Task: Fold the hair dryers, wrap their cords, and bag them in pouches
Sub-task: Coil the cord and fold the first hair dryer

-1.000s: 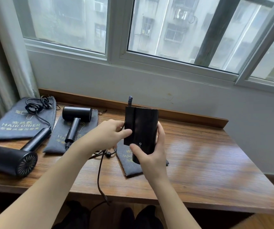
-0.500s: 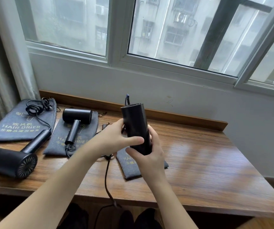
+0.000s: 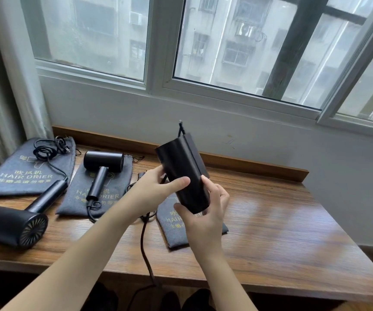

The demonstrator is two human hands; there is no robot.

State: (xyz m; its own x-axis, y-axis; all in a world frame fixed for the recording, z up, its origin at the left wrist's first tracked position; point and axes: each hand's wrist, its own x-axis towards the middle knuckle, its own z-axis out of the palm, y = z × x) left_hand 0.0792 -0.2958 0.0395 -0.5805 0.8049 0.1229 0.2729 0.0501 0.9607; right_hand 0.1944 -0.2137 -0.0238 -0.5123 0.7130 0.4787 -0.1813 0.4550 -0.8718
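Folded hair dryer — gripped upright between left hand and right hand, cord dangling unwrapped, its pouch beneath. Two unfolded dryers left of the hands — none bagged.

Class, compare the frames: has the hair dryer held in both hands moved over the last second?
Yes. The held hair dryer has turned and tilted, its top now leaning left toward the middle pouch, while the left hand and right hand grip it.
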